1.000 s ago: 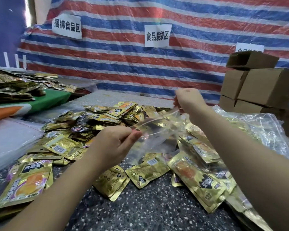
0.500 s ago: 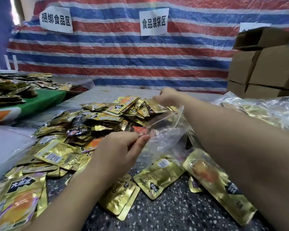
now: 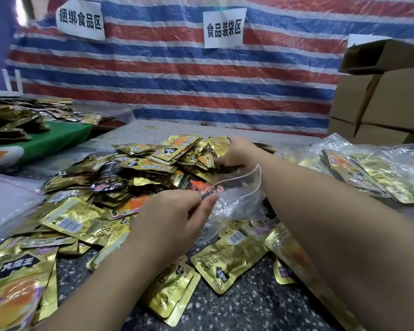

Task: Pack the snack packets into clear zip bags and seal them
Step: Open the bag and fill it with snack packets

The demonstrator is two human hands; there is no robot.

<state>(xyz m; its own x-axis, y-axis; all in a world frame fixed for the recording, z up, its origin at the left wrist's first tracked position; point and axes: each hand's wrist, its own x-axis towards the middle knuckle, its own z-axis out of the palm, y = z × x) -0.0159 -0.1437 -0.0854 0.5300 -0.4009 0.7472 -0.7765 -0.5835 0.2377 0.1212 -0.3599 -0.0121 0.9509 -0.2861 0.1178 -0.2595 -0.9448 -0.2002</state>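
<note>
A heap of gold foil snack packets (image 3: 153, 163) covers the speckled table (image 3: 237, 311). My left hand (image 3: 175, 216) pinches the near rim of a clear zip bag (image 3: 237, 194), whose mouth gapes toward the heap. My right hand (image 3: 234, 154) reaches over the bag into the far side of the pile, fingers curled around packets there; what it holds is partly hidden. More loose packets (image 3: 227, 261) lie near me under my arms.
Filled clear bags of packets (image 3: 368, 173) lie at the right. Stacked cardboard boxes (image 3: 382, 103) stand behind them. A green-covered table (image 3: 50, 142) with more packets is at the left. A striped tarp (image 3: 201, 80) with paper signs forms the back wall.
My right hand let go of the bag's far rim and moved forward and down into the packet pile. My left hand kept its pinch on the bag and lowered it slightly.
</note>
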